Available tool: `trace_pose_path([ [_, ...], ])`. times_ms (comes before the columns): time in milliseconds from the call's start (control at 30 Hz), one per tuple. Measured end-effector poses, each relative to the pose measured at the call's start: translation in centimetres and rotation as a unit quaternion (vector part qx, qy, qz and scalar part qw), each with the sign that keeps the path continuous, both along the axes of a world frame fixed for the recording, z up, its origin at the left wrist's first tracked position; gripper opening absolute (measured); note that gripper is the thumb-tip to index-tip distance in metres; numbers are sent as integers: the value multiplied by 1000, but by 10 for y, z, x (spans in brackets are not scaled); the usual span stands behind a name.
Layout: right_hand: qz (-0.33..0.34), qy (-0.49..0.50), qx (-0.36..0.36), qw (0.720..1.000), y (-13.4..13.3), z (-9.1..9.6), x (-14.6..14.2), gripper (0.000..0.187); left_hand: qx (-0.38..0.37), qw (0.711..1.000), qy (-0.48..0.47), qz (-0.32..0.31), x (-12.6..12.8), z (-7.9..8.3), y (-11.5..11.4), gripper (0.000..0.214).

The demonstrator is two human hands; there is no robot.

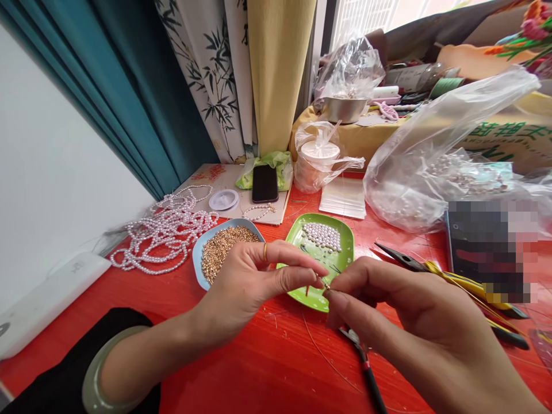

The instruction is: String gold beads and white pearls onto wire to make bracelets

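Observation:
My left hand (252,282) and my right hand (401,316) meet fingertip to fingertip over the near edge of a green tray (302,290). Both pinch a tiny gold bead on a thin wire (326,285). A thin wire (319,351) trails down from that pinch across the red table (267,368). The green tray holds white pearls (321,236) in neat rows. Left of it a blue dish (197,259) is full of small gold beads (222,246). A black-handled tool (366,368) lies under my right hand.
Pearl strands (166,230) are heaped at the left. A black phone (264,183) and a round white lid (223,199) lie on cardboard behind. Yellow-handled pliers (457,282) lie at the right. Plastic bags (435,155), a white spool (319,152) and a metal bowl (345,108) crowd the back.

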State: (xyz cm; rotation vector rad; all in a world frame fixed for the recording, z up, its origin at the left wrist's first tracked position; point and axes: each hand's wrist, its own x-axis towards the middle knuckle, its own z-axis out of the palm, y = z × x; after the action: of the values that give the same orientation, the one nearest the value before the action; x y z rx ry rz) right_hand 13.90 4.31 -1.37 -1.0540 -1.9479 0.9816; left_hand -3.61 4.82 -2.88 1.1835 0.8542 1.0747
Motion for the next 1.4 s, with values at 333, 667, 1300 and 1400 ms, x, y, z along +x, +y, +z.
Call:
trace_pose_path([
  [333, 4, 4, -17, 1000, 1, 1, -3, 21, 22, 999, 24, 13, 0, -1, 0, 6],
  [667, -3, -1, -4, 1000, 0, 1, -2, 19, 62, 997, 41, 24, 0, 1, -1, 12],
  [1300, 4, 54, -81, 995, 2, -3, -3, 14, 124, 980, 119, 103, 0, 2, -2, 6],
  [1400, 5, 83, -122, 989, 3, -3, -3, 12, 132, 976, 116, 132, 2, 1, -5, 3],
])
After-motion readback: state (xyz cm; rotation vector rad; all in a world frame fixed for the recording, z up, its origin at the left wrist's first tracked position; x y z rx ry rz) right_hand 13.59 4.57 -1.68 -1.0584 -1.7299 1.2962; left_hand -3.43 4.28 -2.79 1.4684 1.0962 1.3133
